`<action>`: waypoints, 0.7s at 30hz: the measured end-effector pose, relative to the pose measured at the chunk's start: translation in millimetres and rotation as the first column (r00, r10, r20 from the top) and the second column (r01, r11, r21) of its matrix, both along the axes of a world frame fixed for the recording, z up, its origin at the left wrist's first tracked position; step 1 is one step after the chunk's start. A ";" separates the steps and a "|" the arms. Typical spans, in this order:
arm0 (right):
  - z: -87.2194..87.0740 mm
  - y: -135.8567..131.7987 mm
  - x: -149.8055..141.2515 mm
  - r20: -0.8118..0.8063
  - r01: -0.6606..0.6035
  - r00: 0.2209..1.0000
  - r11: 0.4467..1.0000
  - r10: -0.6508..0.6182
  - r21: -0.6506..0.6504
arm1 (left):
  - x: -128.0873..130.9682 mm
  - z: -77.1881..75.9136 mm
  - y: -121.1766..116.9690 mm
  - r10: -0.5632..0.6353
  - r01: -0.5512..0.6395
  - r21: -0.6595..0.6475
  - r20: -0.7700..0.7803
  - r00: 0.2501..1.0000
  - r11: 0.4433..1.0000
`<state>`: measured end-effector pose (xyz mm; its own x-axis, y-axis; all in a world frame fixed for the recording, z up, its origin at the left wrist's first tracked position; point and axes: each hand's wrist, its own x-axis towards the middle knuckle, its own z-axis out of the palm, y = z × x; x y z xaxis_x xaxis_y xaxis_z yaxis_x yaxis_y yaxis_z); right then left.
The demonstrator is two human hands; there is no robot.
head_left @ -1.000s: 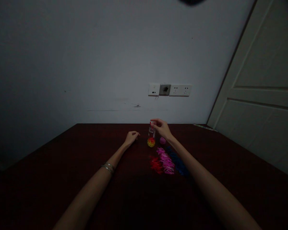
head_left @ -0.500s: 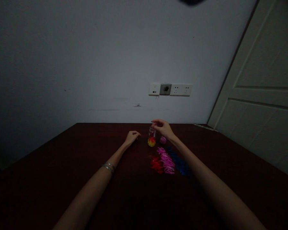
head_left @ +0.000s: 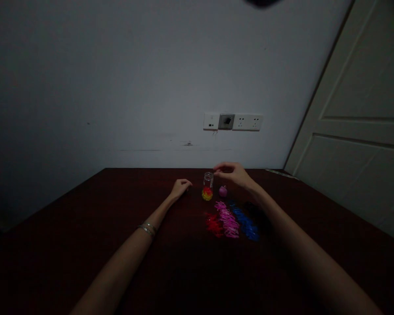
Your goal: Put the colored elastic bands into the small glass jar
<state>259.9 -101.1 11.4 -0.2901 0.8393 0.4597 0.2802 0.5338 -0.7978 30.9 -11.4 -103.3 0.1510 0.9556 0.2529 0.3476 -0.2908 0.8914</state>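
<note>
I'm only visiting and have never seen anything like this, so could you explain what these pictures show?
There is no machine here: you see a person's bare left hand and right hand, filmed by a camera worn on that person's head, looking forward and down. On the dark table stands an open jar, with red and yellow bits low inside. To its right is a looped pink thing. Nearer the camera lie a red pile, a pink pile and a blue pile. The left hand is curled, left of the jar. The right hand is by the jar's mouth; whether it touches it, I cannot tell. Neither hand clearly holds anything.
</note>
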 end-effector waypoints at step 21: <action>-42.2 -44.1 -13.1 0.811 -0.172 0.513 0.960 0.279 -0.221 | 0.5 -1.3 -0.1 -0.009 0.009 0.000 -0.054 0.999 1.000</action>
<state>246.7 -145.2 -30.8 -0.6802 0.7126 -0.1722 0.7224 0.6117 -0.3223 31.4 -11.5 -104.6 0.1727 0.9543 0.2441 0.3927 -0.2940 0.8714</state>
